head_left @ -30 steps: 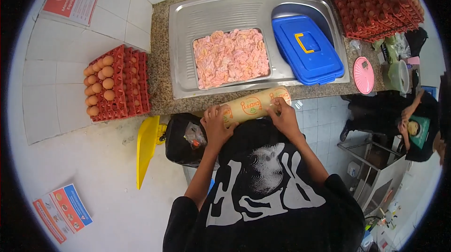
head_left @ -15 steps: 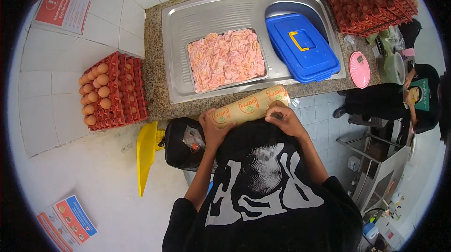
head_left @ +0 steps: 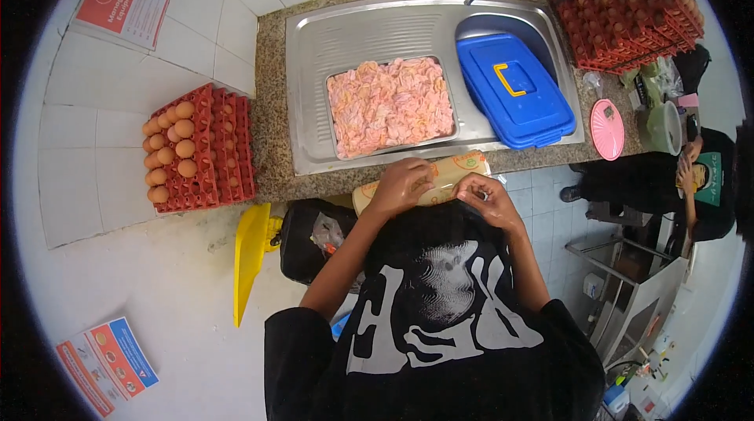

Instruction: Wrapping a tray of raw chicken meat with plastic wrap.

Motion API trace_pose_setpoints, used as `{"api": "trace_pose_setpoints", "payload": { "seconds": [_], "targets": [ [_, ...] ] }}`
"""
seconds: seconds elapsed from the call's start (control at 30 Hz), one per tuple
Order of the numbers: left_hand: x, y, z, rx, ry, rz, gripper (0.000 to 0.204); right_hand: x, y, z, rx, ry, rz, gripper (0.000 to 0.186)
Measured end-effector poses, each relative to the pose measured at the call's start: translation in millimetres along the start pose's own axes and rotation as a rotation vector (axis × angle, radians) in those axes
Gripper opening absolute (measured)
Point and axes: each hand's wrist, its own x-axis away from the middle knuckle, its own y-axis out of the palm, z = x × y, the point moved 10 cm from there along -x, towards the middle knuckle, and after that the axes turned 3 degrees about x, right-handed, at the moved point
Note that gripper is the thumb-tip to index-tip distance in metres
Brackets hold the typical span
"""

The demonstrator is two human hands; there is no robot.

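A pale yellow roll of printed film lies across the front of my body, just below the counter edge. My left hand is on top of it near its middle, fingers curled and pinched at the film. My right hand grips the film near the right part of the roll with thumb and fingers together. Beyond them, a metal tray of raw pink meat pieces rests on the steel drainboard. A blue lidded box with a yellow handle sits tilted in the sink basin.
Red egg trays stand left and right. A pink lid and green bowl are on the right counter. A person in dark clothes is at the far right, near a metal rack. A yellow dustpan is below.
My left hand has moved rightward from the roll's left part toward its middle, closer to my right hand. The co-worker at the right has bent further toward the counter.
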Motion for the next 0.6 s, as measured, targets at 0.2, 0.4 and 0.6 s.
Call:
{"api": "trace_pose_setpoints", "payload": {
  "seconds": [0.2, 0.4, 0.6],
  "targets": [
    [-7.6, 15.6, -1.4, 0.108, -0.059, -0.047, 0.020, -17.0, -30.5, -22.5, 0.560, -0.197, 0.312, 0.008],
    [-15.1, -0.3, -13.6, 0.004, 0.026, -0.190, 0.024, -35.9, -32.4, -2.0, 0.804, -0.271, 0.331, 0.012],
    [-6.6, 9.7, -16.1, -0.134, 0.049, -0.282, 0.022, -46.1, -33.8, -3.7, 0.822, -0.252, 0.314, 0.011]
  ]
}}
